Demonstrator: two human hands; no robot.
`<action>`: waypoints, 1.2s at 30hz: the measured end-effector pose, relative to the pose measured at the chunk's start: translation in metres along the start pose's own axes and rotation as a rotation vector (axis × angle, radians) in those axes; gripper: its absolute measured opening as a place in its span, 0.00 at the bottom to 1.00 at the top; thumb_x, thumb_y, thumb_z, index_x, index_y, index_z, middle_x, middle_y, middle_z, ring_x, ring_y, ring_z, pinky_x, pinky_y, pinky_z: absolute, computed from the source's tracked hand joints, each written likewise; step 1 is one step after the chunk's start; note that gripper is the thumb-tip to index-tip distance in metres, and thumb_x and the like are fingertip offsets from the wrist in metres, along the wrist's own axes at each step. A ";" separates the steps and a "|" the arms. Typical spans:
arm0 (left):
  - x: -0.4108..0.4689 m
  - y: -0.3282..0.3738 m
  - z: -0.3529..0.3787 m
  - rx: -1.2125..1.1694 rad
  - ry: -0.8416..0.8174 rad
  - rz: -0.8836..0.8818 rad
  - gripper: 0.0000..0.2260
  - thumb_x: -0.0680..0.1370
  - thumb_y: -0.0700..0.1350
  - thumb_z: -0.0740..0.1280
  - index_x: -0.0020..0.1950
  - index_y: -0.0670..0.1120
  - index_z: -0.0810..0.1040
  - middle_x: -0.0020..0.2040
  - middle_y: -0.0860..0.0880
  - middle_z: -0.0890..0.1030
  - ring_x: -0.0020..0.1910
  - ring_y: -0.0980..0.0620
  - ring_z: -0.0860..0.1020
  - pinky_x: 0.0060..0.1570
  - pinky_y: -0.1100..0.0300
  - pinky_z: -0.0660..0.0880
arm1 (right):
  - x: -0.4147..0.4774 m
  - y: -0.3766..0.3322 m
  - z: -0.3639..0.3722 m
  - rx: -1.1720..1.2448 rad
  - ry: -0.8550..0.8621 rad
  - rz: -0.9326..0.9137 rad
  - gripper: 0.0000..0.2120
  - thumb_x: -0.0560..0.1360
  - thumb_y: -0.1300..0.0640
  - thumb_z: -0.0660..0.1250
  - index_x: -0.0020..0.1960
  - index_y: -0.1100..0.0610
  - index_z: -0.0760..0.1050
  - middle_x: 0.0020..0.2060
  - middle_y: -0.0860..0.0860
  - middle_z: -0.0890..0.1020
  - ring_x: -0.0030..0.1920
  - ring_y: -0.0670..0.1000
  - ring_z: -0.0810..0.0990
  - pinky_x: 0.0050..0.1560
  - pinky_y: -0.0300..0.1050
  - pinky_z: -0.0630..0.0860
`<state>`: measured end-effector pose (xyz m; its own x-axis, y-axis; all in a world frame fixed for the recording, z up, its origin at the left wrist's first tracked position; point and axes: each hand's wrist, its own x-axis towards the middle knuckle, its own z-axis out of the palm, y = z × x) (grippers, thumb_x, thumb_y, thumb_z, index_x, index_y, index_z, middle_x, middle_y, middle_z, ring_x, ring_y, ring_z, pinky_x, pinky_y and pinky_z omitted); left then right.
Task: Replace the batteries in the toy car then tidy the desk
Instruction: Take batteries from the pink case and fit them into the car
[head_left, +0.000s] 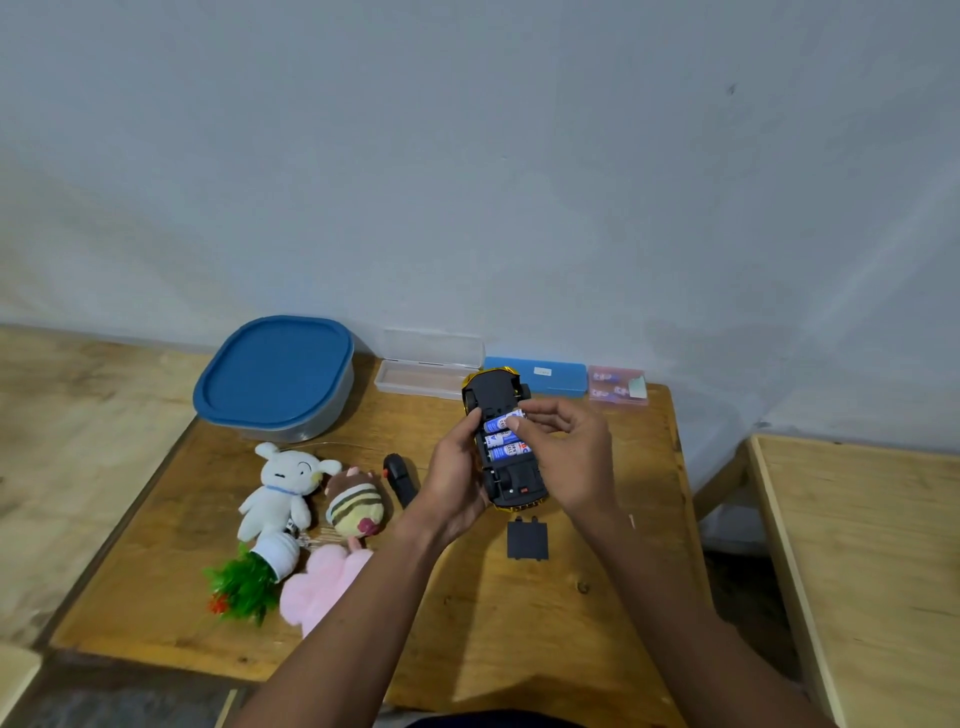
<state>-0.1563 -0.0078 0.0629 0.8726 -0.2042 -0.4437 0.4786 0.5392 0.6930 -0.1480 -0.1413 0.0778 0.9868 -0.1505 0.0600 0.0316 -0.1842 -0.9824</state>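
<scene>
The toy car (493, 387) is held upside down above the wooden desk (519, 613), its black underside up and its gold body showing at the edges. My left hand (454, 480) grips its left side. Three blue and white batteries (503, 451) lie in the open compartment. With its fingertips, my right hand (563, 447) pinches the top battery, which sits tilted. The black battery cover (528, 540) lies on the desk just below the car. A pink pack of batteries (617, 387) rests at the back right.
A blue-lidded container (275, 376) stands at the back left, beside an open clear case (428, 371) and a blue case (550, 374). Plush toys (280, 491), a toppled small potted plant (249, 579) and a black remote (400, 478) lie left of my hands. Another wooden surface (862, 545) is to the right.
</scene>
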 end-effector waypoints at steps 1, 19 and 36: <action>0.000 -0.001 0.000 -0.006 -0.001 -0.002 0.22 0.86 0.53 0.53 0.70 0.42 0.76 0.59 0.39 0.83 0.55 0.42 0.83 0.55 0.45 0.81 | -0.001 0.000 0.000 0.005 0.006 0.004 0.08 0.70 0.58 0.78 0.47 0.50 0.84 0.42 0.44 0.86 0.45 0.43 0.84 0.46 0.45 0.83; 0.000 -0.005 0.009 0.001 -0.009 -0.036 0.24 0.86 0.57 0.51 0.71 0.45 0.76 0.65 0.39 0.81 0.64 0.40 0.80 0.60 0.43 0.79 | -0.009 0.023 0.001 -0.382 0.164 -0.360 0.12 0.75 0.49 0.72 0.56 0.52 0.85 0.55 0.43 0.80 0.50 0.46 0.72 0.48 0.42 0.76; 0.012 -0.011 -0.008 0.038 0.078 -0.032 0.23 0.85 0.58 0.53 0.68 0.46 0.78 0.57 0.41 0.84 0.52 0.44 0.84 0.48 0.50 0.82 | -0.009 0.042 -0.004 -0.903 -0.054 -0.501 0.20 0.82 0.45 0.56 0.66 0.50 0.78 0.67 0.52 0.76 0.61 0.55 0.72 0.52 0.51 0.74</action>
<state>-0.1516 -0.0094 0.0452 0.8474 -0.1560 -0.5075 0.5106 0.5015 0.6984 -0.1561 -0.1519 0.0370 0.8996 0.1839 0.3961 0.3318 -0.8775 -0.3462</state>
